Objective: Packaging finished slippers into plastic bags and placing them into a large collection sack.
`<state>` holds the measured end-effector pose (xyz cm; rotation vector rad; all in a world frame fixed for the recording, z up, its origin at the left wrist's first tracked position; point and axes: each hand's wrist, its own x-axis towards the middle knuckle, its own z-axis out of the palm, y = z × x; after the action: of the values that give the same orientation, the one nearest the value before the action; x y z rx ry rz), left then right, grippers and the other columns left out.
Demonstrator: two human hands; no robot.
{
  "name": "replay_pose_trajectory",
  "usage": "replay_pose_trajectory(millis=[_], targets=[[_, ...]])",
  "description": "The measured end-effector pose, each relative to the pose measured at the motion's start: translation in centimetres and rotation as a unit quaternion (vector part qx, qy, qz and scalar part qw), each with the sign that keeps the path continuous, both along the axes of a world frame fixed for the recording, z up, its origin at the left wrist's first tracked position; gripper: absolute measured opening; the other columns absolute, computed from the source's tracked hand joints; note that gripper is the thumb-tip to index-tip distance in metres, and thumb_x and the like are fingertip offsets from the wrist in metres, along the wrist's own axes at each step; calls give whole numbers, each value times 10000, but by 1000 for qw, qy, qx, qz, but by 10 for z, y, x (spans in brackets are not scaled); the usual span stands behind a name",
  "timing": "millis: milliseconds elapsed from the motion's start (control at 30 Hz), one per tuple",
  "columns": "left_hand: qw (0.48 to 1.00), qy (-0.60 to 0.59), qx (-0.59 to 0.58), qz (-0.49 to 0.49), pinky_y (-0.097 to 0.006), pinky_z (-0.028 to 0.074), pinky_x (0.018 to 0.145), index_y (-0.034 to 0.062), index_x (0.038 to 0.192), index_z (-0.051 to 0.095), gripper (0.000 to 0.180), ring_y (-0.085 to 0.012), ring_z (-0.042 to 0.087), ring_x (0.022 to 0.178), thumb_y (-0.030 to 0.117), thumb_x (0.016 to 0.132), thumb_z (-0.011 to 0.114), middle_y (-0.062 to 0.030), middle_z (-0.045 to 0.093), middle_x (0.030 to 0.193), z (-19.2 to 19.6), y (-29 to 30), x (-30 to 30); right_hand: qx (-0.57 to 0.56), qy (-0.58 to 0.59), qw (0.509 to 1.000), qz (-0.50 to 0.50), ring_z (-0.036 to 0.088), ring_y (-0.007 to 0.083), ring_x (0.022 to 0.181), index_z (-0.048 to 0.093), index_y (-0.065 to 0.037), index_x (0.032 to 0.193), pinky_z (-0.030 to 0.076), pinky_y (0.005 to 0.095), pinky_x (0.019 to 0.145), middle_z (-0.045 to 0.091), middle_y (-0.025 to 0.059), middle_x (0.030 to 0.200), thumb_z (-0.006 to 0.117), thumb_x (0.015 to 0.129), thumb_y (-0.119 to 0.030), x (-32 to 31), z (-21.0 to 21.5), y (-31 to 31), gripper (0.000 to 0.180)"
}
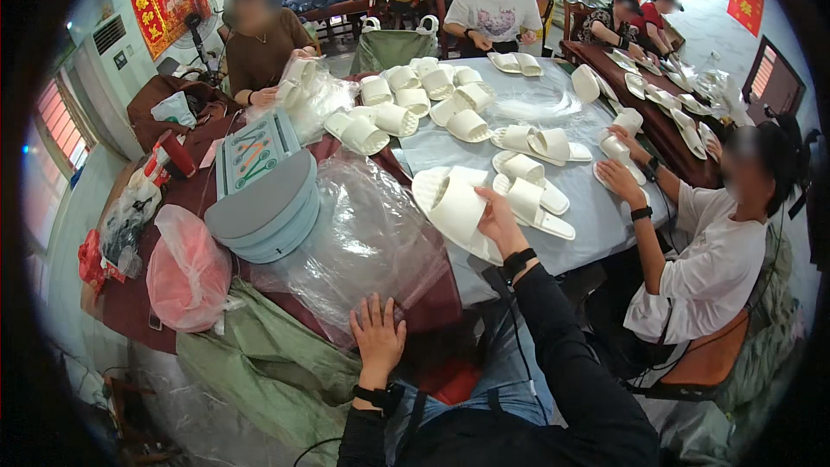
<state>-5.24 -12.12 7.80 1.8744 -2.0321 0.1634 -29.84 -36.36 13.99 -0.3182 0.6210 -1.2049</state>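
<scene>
My right hand [499,223] grips a pair of white slippers [462,210], held up over the near edge of the table with the light cover. Its thumb and fingers close round the near side of the pair. Flat on a stack of clear plastic bags [367,238] lies my left hand [378,339], its fingers spread and nothing in it. Just to the right of the held pair, more white slippers [521,197] rest on the table. A larger group of slippers [424,86] spreads farther back.
Grey-blue panels [264,207] are piled left of the bags. A pink plastic bag [188,272] sits on the dark red cloth, above green sacking [268,355]. A co-worker at the right handles slippers [618,156]; another at the far left holds clear plastic [316,108].
</scene>
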Motion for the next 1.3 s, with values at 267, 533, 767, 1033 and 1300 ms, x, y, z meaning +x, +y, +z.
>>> replay_pose_trajectory(millis=[267, 533, 767, 1033, 1300], targets=[[1000, -5, 10, 3, -571, 176, 1063, 102, 1307, 451, 530, -368, 282, 1314, 337, 844, 557, -158, 349, 1404, -1, 3, 2, -99, -15, 993, 63, 630, 223, 919, 568, -11, 1055, 487, 363, 883, 643, 90, 1005, 547, 825, -148, 7, 18, 16, 268], [1000, 7, -2, -8, -579, 185, 1057, 86, 1293, 455, 521, -372, 282, 1312, 324, 841, 560, -165, 357, 1392, 0, -2, -5, -161, 88, 958, 220, 653, 157, 760, 549, -6, 1106, 553, 275, 672, 647, 90, 943, 622, 845, -135, 34, 54, 67, 301], [999, -24, 25, -9, -591, 201, 1042, 60, 1262, 488, 492, -387, 303, 1295, 306, 841, 557, -179, 396, 1351, -7, -3, 2, -121, 279, 941, 146, 626, 100, 729, 592, -44, 979, 509, 226, 643, 651, 35, 903, 639, 854, -128, 43, 46, 117, 158], [1000, -17, -6, -12, -575, 196, 1054, 77, 1303, 442, 537, -383, 303, 1296, 330, 843, 557, -167, 370, 1386, -2, -1, -2, -250, 452, 854, 60, 506, 282, 1136, 355, -48, 1339, 383, 364, 970, 557, 176, 1164, 675, 812, -242, 23, -10, 81, 646], [999, -32, -15, -2, -567, 180, 1063, 80, 1302, 447, 538, -382, 307, 1291, 341, 844, 551, -171, 367, 1389, -5, 4, 3, -26, 836, 530, -140, 397, 351, 1252, 385, -36, 1335, 312, 407, 1038, 486, 239, 1255, 668, 758, -234, -38, -29, 60, 672]])
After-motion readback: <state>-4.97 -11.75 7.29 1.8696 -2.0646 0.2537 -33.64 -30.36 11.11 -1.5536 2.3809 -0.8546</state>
